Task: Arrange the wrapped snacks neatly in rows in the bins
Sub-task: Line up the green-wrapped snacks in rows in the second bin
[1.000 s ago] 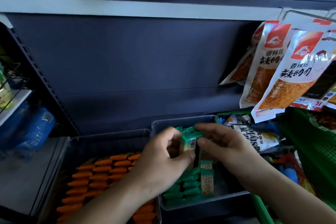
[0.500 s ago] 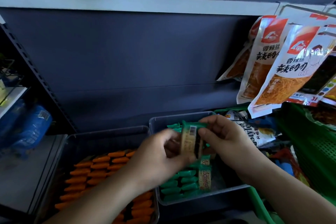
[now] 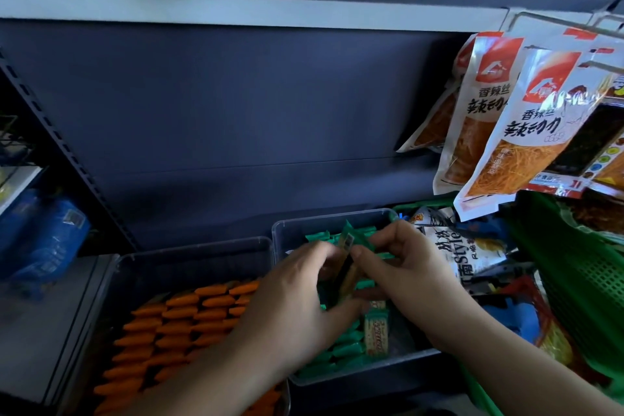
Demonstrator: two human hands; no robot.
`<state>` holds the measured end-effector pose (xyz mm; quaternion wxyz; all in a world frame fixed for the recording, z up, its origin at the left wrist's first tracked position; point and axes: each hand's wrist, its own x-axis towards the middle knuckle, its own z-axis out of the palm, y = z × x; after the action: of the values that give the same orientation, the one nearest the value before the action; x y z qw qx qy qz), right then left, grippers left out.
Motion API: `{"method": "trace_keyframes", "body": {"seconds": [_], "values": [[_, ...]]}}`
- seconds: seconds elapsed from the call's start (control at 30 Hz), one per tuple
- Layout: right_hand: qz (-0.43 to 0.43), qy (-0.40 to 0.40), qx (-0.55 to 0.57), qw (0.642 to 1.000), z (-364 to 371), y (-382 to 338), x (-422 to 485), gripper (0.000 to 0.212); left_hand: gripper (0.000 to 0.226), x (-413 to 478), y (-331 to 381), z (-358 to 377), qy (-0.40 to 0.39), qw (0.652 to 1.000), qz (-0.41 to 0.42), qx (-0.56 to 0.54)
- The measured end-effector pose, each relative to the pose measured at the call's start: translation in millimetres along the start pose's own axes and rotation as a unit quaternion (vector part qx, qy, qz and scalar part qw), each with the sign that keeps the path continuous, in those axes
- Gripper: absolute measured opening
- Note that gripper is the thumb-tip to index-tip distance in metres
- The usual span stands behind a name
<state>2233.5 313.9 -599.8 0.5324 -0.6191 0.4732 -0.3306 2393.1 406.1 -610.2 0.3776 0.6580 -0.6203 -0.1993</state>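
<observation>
**Shelf Inspection: Snack Bins**

Dark shop shelf [image 3: 40, 331], navy back panel [image 3: 236, 111]. Orange snacks [image 3: 175, 324] lie in rows in the left bin [image 3: 202, 245] and green snacks [image 3: 344, 348] in the right bin [image 3: 337, 214]. The left hand [image 3: 293, 307] and right hand [image 3: 405, 273] together pinch a green-wrapped stack [image 3: 349, 242] over the right bin.

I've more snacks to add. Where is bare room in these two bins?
Left bin: bare floor behind the orange snacks, up to its back wall. Right bin: a bare patch front right, between the pale-faced snack and the right wall. Crowded mid-bin, where left hand and right hand grip green snacks.
</observation>
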Motion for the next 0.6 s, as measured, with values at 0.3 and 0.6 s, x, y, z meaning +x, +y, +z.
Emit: {"method": "trace_keyframes", "body": {"seconds": [0.3,0.6], "values": [[-0.029,-0.034,-0.025,0.999,-4,-8,3,0.028,0.015,7,-4,-3,-0.009,1.0,-0.001,-0.017],[-0.056,-0.079,-0.148,0.984,-21,-1,13,0.026,0.032,19,-27,-11,-0.075,0.991,-0.087,-0.066]]}}
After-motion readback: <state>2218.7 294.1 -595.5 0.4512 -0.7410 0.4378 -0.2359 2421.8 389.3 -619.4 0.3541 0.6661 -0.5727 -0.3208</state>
